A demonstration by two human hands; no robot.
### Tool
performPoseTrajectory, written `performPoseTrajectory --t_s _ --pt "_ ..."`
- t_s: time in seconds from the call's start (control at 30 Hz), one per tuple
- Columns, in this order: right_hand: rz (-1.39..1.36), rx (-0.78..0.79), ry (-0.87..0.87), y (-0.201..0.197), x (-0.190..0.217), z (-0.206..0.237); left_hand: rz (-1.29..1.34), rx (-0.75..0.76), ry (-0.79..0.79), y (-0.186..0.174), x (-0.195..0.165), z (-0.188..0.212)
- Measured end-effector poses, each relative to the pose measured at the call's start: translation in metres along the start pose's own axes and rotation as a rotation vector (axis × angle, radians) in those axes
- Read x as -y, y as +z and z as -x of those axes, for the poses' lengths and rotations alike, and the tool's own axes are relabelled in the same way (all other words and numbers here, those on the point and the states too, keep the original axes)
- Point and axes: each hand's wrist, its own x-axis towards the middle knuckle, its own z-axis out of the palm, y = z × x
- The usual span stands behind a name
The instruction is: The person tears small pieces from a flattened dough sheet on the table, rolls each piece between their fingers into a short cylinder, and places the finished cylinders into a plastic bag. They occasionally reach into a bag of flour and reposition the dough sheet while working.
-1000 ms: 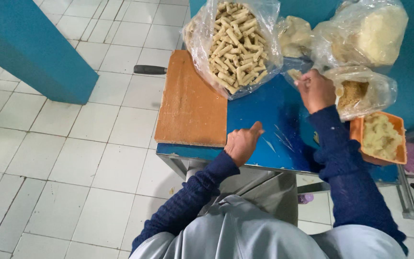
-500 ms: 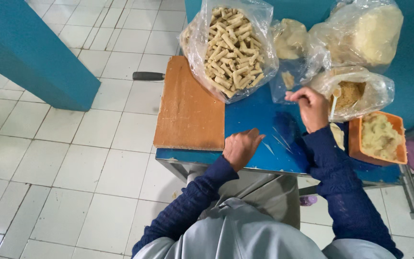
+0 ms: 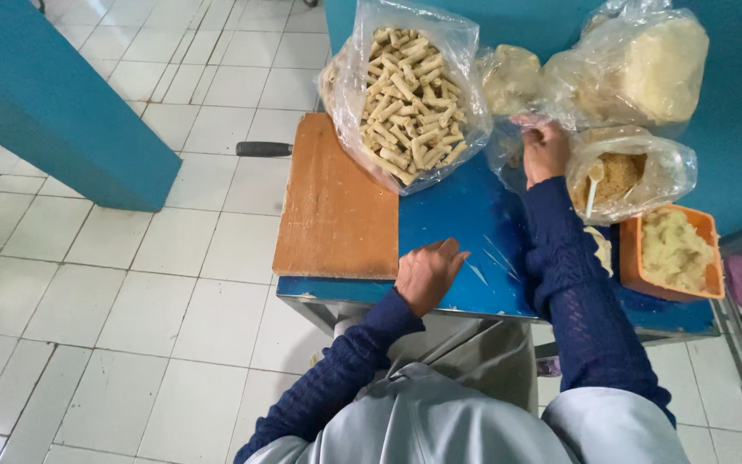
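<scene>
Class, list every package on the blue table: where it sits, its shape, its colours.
Bag of sticks: back left, clear, bulging, tan.
Small bag: back middle, clear, pale lumps.
Big bag: back right, clear, pale yellow.
Crumb bag: by the right hand, clear, brown.
Orange tub: right edge, rectangular, pale mash.

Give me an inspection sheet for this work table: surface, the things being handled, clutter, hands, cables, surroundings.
Surface: blue table with scratch marks; a wooden board lies on its left part.
Job's things: small clear bag of pale stuff at the right hand; big clear bag of stick-shaped pieces beside it, partly on the board.
Clutter: bag of crumbs with a spoon inside; large bag of pale dough; orange tub of pale mash.
Hands: left hand rests flat near the table's front edge; right hand touches plastic at the small bag.
Cables: nothing seen.
Surroundings: white tiled floor; teal wall; dark handle sticking out behind the board.
</scene>
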Motion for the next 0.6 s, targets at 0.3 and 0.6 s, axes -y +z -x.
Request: performPoseTrajectory --t_s 0.3,0.6 --pt "0.098 -0.004 -0.162 0.017 0.004 -0.018 0.040 0.014 -0.019 -0.004 -0.006 0.001" --pt "1.330 0.148 -0.673 0.033 0.017 -0.093 0.073 0.062 -0.051 0.002 -0.005 0.003"
